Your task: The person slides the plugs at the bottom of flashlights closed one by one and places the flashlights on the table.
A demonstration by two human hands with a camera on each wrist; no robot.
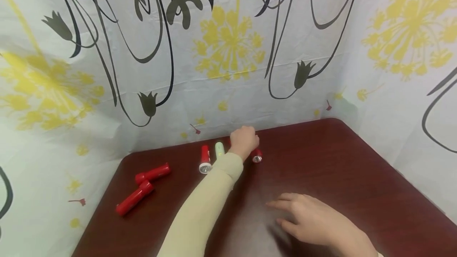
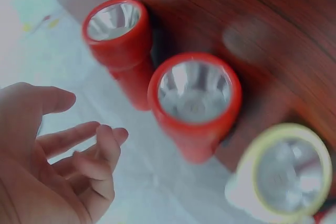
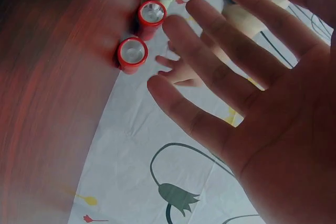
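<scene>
My left hand [image 1: 244,142] reaches over the back edge of the table, beside a row of flashlights. In the left wrist view its fingers are loosely bent with nothing between them. Closest to it are one red flashlight [image 2: 132,77] and a second red flashlight [image 2: 194,142], lenses facing the camera. A cream flashlight [image 2: 244,190] lies beyond them. The head view has the left hand partly covering the red flashlights, with one red head [image 1: 256,156] showing at its right. My right hand [image 1: 314,219], fingers extended and holding nothing, hovers above the front of the table.
A red flashlight with a white head [image 1: 205,156] is left of the cream one. Further left lie two more red flashlights, one behind [image 1: 153,173] and one in front [image 1: 133,198]. A patterned cloth [image 1: 228,102] hangs along the dark wooden table's [image 1: 307,158] back edge.
</scene>
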